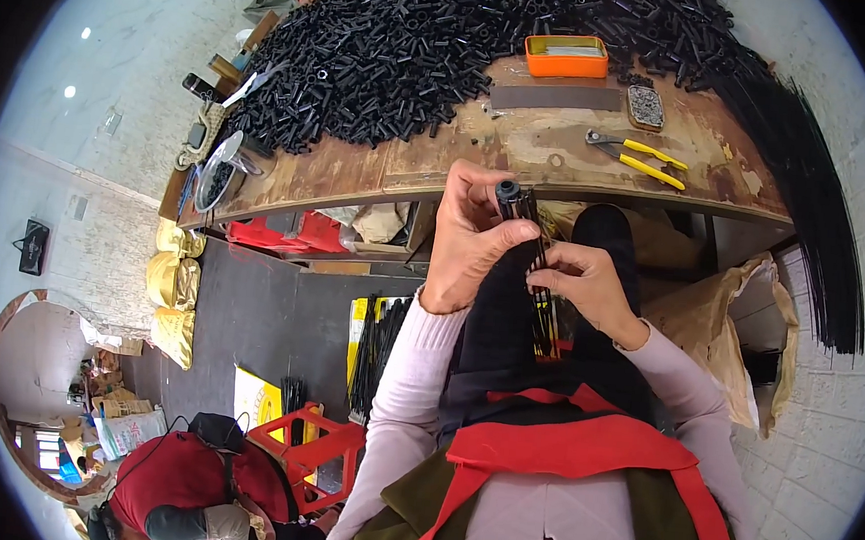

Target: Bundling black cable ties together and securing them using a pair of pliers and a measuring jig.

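Note:
Over my lap I hold a slim dark bundle of thin rods point(546, 328) that looks like a folded umbrella frame. A round black end piece point(507, 191) caps its upper end. My left hand point(475, 238) is closed around that upper end, with the thumb pressed across its side. Lower down, my right hand point(592, 289) pinches the rods between thumb and fingers. What exactly lies between the right fingertips is too small to make out. The bundle tilts, its lower end toward my apron point(570, 450).
A heap of short black tubular parts point(387, 66) covers the wooden table point(440, 165). Yellow-handled pliers point(641, 159), an orange box point(566, 57) and a small tray of metal bits point(645, 107) lie there too. Long black rods point(809, 196) overhang the right. A person point(196, 494) is at lower left beside a red stool point(315, 447).

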`<state>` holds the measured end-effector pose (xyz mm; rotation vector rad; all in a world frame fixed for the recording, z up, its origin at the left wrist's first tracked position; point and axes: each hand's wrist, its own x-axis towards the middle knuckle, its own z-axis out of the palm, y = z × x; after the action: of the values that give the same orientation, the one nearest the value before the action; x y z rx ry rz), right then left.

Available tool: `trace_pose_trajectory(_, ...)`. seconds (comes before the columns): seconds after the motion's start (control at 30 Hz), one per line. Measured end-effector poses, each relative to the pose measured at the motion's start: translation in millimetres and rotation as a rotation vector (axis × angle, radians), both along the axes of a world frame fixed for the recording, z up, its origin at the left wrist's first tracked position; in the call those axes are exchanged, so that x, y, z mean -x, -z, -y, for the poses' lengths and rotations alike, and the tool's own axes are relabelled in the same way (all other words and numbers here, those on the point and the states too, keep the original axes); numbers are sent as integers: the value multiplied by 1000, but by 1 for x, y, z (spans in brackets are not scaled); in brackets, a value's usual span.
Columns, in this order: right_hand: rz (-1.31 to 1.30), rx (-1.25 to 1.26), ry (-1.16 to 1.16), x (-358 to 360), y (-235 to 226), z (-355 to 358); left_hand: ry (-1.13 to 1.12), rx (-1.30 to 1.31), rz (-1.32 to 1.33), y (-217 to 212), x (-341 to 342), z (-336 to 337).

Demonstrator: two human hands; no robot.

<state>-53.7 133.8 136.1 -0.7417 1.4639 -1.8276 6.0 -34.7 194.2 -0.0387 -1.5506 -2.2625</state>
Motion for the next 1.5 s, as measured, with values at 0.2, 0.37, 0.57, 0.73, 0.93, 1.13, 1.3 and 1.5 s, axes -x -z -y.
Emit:
trace_pose_trajectory(0.2, 3, 15, 46, 0, 3, 6, 47, -56, 38, -10, -2, -8)
trace_pose_trajectory(0.37, -47, 20, 138, -3, 6, 16, -97, 96, 27, -11, -4, -18)
trace_pose_trajectory(0.57, -68, 16, 184, -3, 9, 27, -202, 96, -56, 0, -2, -21)
trace_pose_trajectory(0.73, -140, -73, 240, -4, 6, 27, -328, 254, 5, -3, -6, -34)
trace_pose_trajectory(0.93, -216, -103, 249, 3, 15, 32, -339, 215, 20, 5, 4, -27)
trace_pose_trajectory(1.13, -193, -240, 132, 27, 21, 31, -343, 163, 63, 34, 27, -21)
trace_pose_trajectory(1.3, -654, -279, 222, 59, 28, 17, -181, 209, 153, 40, 51, -8)
trace_pose_trajectory(1.5, -1409, -557, 496, 137, -5, -35, 107, 268, 151, 43, 53, 20)
